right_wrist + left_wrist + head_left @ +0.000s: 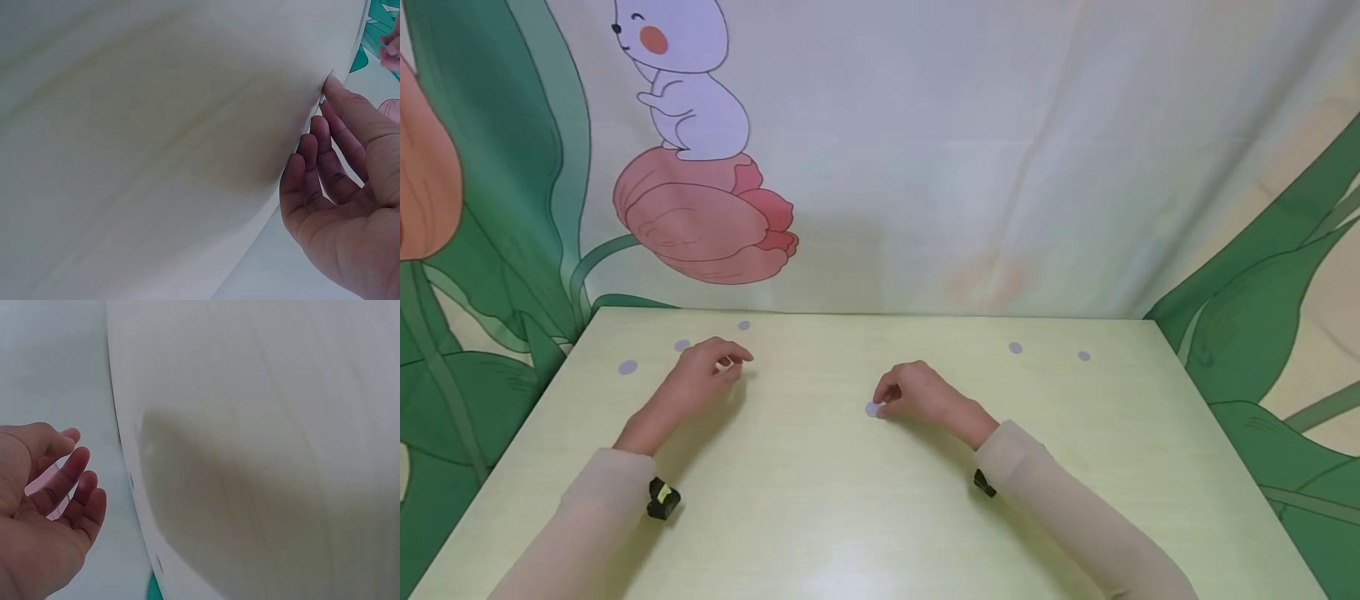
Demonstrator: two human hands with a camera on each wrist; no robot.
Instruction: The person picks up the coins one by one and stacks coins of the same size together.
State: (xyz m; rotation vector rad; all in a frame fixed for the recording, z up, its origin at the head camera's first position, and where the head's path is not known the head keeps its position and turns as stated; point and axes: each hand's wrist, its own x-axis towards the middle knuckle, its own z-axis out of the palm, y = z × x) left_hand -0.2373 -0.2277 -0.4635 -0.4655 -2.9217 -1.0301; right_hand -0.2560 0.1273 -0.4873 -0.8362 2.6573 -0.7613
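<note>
Near the middle of the table, my right hand (917, 393) pinches a small, thin, pale purple disc (872, 409) between thumb and index finger. In the right wrist view only a narrow edge of this disc (323, 98) shows at the fingertips. The other fingers of that hand curl loosely beside the table surface. My left hand (706, 372) hovers over the left part of the table, fingers loosely bent and holding nothing. Beside it lies a similar disc (682, 344), partly covered by the hand. Another disc (744, 325) lies just beyond its fingertips.
On the pale table (820, 517), one more disc (628, 367) lies at the far left. Two others, a disc (1016, 347) and a smaller-looking disc (1084, 356), are at the back right. A printed curtain (880, 150) hangs right behind the table's back edge.
</note>
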